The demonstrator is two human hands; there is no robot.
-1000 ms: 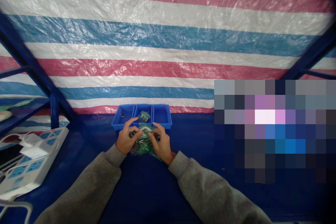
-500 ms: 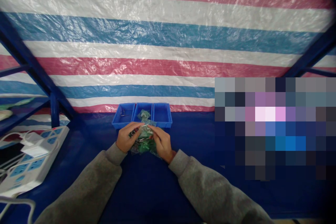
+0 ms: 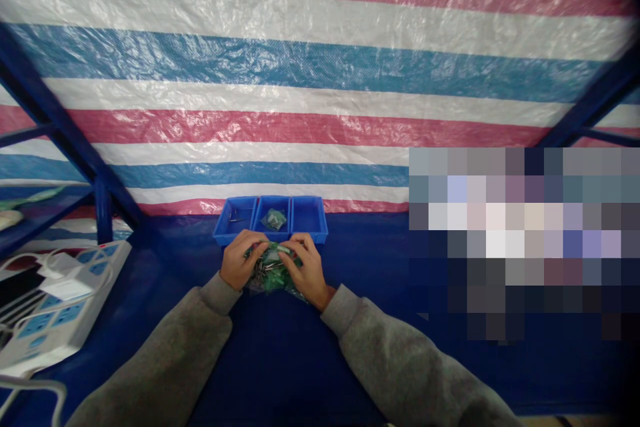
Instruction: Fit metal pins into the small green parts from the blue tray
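Between my left hand and my right hand, a small clear plastic bag is pinched by the thumbs and fingers of both. It looks folded or rolled into a narrow strip; its contents cannot be made out. Just below the fingers, on the blue table, lies a heap of green-tinted plastic bags with thin metal parts among them. Right behind my hands stand three joined blue bins. A few small metal pieces lie in the left bin, and a filled clear bag rests in the middle bin.
At the left, a white power strip with plugged-in adapters and white cables lies on the table. Blue frame posts rise on both sides. A striped plastic sheet hangs behind. The right side is blurred out by large blocks.
The clear bag, spread upright between my fingertips before, is now folded down into a narrow strip. My fingers have curled closer over it, and the bag in the middle bin shows more fully.
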